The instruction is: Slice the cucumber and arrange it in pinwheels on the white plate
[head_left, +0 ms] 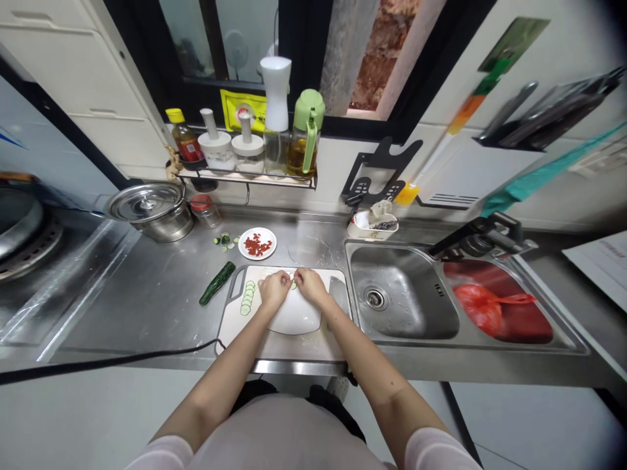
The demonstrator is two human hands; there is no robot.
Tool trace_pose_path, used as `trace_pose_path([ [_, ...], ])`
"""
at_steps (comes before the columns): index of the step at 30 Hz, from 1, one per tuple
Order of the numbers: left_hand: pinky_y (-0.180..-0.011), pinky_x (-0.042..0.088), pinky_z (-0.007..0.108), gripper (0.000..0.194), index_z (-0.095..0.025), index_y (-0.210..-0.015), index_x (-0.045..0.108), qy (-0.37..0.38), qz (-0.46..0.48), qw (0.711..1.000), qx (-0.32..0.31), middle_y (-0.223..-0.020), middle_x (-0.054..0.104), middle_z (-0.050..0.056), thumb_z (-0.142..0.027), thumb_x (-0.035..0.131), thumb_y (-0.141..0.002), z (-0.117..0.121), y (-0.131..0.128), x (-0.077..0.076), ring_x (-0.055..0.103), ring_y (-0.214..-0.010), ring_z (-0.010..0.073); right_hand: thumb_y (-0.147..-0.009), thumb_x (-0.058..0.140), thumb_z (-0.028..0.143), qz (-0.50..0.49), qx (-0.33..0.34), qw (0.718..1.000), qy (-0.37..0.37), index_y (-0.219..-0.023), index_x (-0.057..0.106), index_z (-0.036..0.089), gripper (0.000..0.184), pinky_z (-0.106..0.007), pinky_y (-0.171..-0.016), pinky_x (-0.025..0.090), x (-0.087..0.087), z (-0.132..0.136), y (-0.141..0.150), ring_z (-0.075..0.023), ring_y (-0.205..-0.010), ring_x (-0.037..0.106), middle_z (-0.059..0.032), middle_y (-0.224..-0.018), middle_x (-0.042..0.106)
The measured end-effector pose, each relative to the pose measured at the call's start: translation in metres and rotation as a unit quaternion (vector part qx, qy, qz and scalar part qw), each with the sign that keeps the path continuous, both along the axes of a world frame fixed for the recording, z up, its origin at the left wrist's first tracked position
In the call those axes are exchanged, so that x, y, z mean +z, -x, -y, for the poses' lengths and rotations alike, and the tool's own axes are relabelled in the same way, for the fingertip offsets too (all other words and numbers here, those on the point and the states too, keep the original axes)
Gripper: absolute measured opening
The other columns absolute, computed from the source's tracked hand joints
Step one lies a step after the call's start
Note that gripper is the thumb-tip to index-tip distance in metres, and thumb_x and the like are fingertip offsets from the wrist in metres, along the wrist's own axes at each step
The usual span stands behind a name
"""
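Observation:
Both hands are over the far rim of a white plate (296, 320), which rests on a white cutting board (232, 336). My left hand (275, 288) is closed in a pinch; what its fingertips hold is hidden. My right hand (310, 285) is closed too, its fingertips at a small cucumber slice (293, 284) between the hands. A row of overlapping cucumber slices (247, 298) lies along the board's left side. On the right of the board, partly behind my right forearm, lies a broad knife blade (339, 295).
Left of the board lies a cucumber piece (217, 283). Behind are a small plate of chopped red pieces (257, 243) and cucumber scraps (226, 241). A lidded pot (157, 212) stands back left. To the right is a double sink (401, 294) with a red bag (482, 308). A black cable (122, 361) crosses the front left.

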State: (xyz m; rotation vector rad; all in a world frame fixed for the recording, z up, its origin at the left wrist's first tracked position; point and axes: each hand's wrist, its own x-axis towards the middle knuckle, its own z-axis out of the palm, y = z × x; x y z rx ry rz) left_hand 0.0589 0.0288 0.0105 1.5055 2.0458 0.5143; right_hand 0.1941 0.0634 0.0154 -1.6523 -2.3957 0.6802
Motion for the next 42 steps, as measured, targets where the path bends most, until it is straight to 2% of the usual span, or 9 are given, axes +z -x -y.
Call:
trace_pose_path([
  [8, -0.087, 0.031, 0.035, 0.01, -0.028, -0.085, 0.067, 0.009, -0.018, 1.0, -0.012, -0.088, 0.074, -0.002, -0.032, 0.059, -0.082, -0.004, -0.001, -0.005, 0.063, -0.093, 0.0202, -0.092, 0.045, 0.016, 0.031, 0.02, 0.999, 0.004, -0.097, 0.066, 0.018, 0.021, -0.023, -0.075, 0.033, -0.006, -0.004, 0.0, -0.0159, -0.091, 0.057, -0.0078, -0.102, 0.068],
  [15, -0.088, 0.031, 0.036, 0.01, -0.027, -0.084, 0.067, 0.013, -0.025, 0.999, -0.021, -0.088, 0.073, 0.0, -0.031, 0.059, -0.083, -0.007, -0.001, -0.005, 0.063, -0.093, 0.0207, -0.095, 0.043, 0.018, 0.052, 0.02, 0.998, 0.008, -0.1, 0.065, 0.018, 0.023, -0.023, -0.074, 0.033, -0.002, -0.004, 0.001, -0.0162, -0.091, 0.058, -0.0082, -0.102, 0.067],
  [22, -0.087, 0.034, 0.036, 0.012, -0.027, -0.086, 0.069, 0.011, -0.051, 0.998, -0.03, -0.102, 0.069, 0.003, -0.034, 0.06, -0.083, -0.008, 0.0, -0.007, 0.059, -0.101, 0.0227, -0.096, 0.044, 0.019, 0.081, 0.022, 0.996, 0.014, -0.104, 0.064, 0.018, 0.022, -0.025, -0.076, 0.035, 0.002, -0.003, 0.003, -0.0178, -0.096, 0.057, -0.0095, -0.106, 0.065],
  [30, -0.087, 0.036, 0.035, 0.013, -0.028, -0.085, 0.07, 0.04, -0.057, 0.997, -0.029, -0.101, 0.066, 0.003, -0.038, 0.062, -0.081, -0.015, 0.002, -0.006, 0.06, -0.095, 0.0214, -0.096, 0.045, 0.022, 0.098, 0.02, 0.995, 0.002, -0.106, 0.062, 0.019, 0.02, -0.026, -0.079, 0.036, -0.001, -0.001, 0.002, -0.0199, -0.101, 0.055, -0.0102, -0.111, 0.063],
  [42, -0.087, 0.037, 0.036, 0.014, -0.028, -0.082, 0.069, 0.058, -0.061, 0.996, -0.03, -0.101, 0.066, 0.003, -0.04, 0.064, -0.08, -0.018, 0.003, -0.001, 0.061, -0.094, 0.0216, -0.096, 0.049, 0.033, 0.112, -0.061, 0.992, 0.02, -0.106, 0.06, 0.02, 0.019, -0.027, -0.079, 0.037, 0.0, 0.005, -0.006, -0.0204, -0.103, 0.056, -0.0103, -0.111, 0.064],
])
